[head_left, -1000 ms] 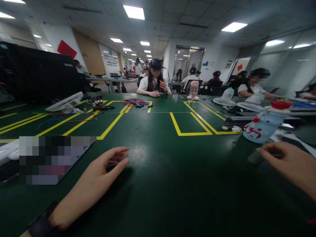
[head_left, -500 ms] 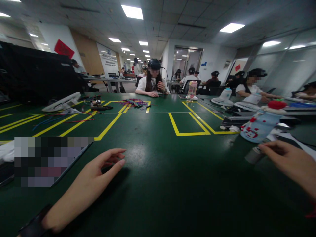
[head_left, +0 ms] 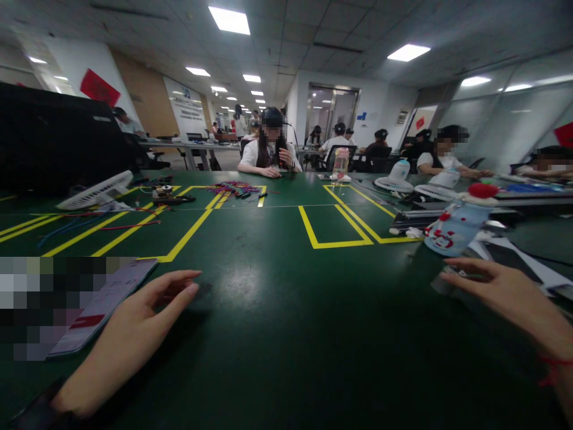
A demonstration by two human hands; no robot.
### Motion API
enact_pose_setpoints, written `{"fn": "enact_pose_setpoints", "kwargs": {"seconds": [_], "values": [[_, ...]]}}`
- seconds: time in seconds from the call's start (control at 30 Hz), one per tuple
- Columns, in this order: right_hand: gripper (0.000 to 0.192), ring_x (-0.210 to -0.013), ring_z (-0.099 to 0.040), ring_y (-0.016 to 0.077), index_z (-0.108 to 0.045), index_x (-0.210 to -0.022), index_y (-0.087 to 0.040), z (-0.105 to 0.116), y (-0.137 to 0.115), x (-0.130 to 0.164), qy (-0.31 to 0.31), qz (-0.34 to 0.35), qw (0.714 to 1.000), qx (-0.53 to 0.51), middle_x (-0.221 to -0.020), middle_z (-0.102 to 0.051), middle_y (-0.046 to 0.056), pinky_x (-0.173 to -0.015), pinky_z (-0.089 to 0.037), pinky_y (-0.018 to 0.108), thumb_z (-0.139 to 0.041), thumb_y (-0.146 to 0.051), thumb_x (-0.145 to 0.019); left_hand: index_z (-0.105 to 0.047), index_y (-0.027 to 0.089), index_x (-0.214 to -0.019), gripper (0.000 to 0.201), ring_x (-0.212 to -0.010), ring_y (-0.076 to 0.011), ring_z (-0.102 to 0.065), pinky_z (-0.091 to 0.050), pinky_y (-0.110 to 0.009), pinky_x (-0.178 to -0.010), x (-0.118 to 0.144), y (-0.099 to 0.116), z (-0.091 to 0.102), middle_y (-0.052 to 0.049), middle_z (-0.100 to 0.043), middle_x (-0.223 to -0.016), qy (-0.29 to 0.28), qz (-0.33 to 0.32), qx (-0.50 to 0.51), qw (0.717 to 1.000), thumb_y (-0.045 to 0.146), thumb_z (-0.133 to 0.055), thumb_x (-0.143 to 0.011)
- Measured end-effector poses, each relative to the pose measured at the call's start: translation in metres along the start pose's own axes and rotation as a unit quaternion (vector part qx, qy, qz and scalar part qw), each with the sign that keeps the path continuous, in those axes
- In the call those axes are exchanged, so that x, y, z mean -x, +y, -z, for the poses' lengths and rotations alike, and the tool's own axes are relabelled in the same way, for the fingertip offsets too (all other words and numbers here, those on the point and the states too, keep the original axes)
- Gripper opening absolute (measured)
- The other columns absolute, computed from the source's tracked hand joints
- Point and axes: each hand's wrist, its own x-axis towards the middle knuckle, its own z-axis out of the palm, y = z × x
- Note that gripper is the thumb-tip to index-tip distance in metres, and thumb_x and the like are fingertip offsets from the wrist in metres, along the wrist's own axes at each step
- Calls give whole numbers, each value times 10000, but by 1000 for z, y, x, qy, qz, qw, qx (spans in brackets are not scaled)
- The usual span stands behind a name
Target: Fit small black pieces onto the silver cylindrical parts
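Note:
My left hand (head_left: 143, 316) hovers over the dark green table (head_left: 286, 358) at the left, fingers loosely bent and thumb apart, holding nothing. Beside it lies a phone (head_left: 89, 319), its screen partly blurred out. Over on the right, my right hand (head_left: 501, 292) has thumb and fingers around a small grey cylindrical object (head_left: 440, 284) with a shiny metal end. Motion blur and the fingers hide part of this object, so its exact kind cannot be made out. Just behind that hand stands a light blue bottle (head_left: 459, 227) with a red top.
Yellow tape (head_left: 342, 243) marks outlines on the table. A pile of coloured wires (head_left: 237, 190) lies farther back, with a white fan (head_left: 96, 191) at the left. More fans (head_left: 394, 179) and a clear bottle (head_left: 341, 164) stand back right. A person (head_left: 271, 149) sits opposite.
The view has turned slightly right, so most things appear shifted left. My right hand now reaches further around the grey cylindrical object. My left hand keeps its loose, empty pose.

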Motion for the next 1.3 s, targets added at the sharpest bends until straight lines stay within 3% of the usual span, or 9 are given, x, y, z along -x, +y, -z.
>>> {"fn": "enact_pose_setpoints", "kwargs": {"seconds": [0.13,0.3,0.53,0.8,0.9,1.0,1.07,1.13,1.3], "values": [[579,-824,-634,246,-604,-1021,-151,-1,-3,-4,-11,-63,996,-55,-968,-649,130,-708,-460,350,-691,-544,-604,-588,304,-1186,421,-1009,-266,-644,-529,-333,-794,1,0,0,29,-692,-1130,18,-12,-4,1000,540,-512,-846],[499,-758,-616,221,-581,-916,-158,4,-11,2,-20,-62,997,-29,-929,-640,121,-654,-427,329,-681,-539,-609,-582,297,-1190,419,-1006,-258,-643,-518,-329,-814,2,4,0,35,-695,-1114,13,-16,0,1000,530,-509,-849],[476,-827,-600,209,-561,-964,-171,-2,-10,6,1,-72,997,-2,-966,-630,99,-688,-432,319,-628,-545,-678,-571,294,-1177,404,-1013,-258,-622,-483,-363,-864,5,14,-4,18,-680,-1107,14,-50,-34,998,535,-491,-863],[476,-842,-604,213,-570,-976,-165,-15,-14,11,25,-40,998,-40,-952,-630,99,-709,-460,319,-646,-524,-673,-577,287,-1151,430,-917,-249,-632,-497,-325,-740,10,17,-6,2,-677,-1040,18,-85,-74,993,575,-501,-841],[435,-741,-605,205,-600,-897,-167,-18,-10,11,71,2,995,-72,-845,-635,78,-634,-466,320,-691,-504,-637,-582,280,-1145,444,-880,-242,-633,-497,-316,-701,13,19,-8,-7,-680,-1016,19,-92,-80,992,588,-487,-841],[455,-695,-601,189,-573,-930,-154,-26,-12,13,166,42,978,-117,-840,-623,85,-598,-480,313,-713,-471,-636,-574,264,-1145,418,-861,-226,-626,-495,-312,-698,16,24,-11,-25,-671,-1025,30,-119,-91,988,553,-492,-854],[483,-795,-609,183,-516,-1038,-148,-34,-26,20,214,86,961,-154,-976,-597,115,-668,-511,312,-667,-461,-703,-558,249,-1141,378,-850,-219,-614,-489,-313,-698,18,29,-12,-39,-660,-1020,36,-153,-107,982,506,-492,-873],[467,-926,-596,175,-480,-1072,-164,-44,-53,35,214,164,944,-190,-1081,-560,117,-775,-521,305,-640,-450,-739,-552,238,-1111,328,-831,-218,-603,-478,-322,-705,18,32,-13,-44,-649,-970,40,-197,-129,971,466,-488,-885],[348,-993,-556,111,-439,-1056,-214,-73,-154,87,24,401,866,-298,-1079,-548,37,-862,-493,255,-631,-253,-768,-541,228,-1021,245,-780,-211,-587,-454,-332,-702,10,20,-9,-34,-609,-880,32,-226,-163,960,430,-480,-897]]}}
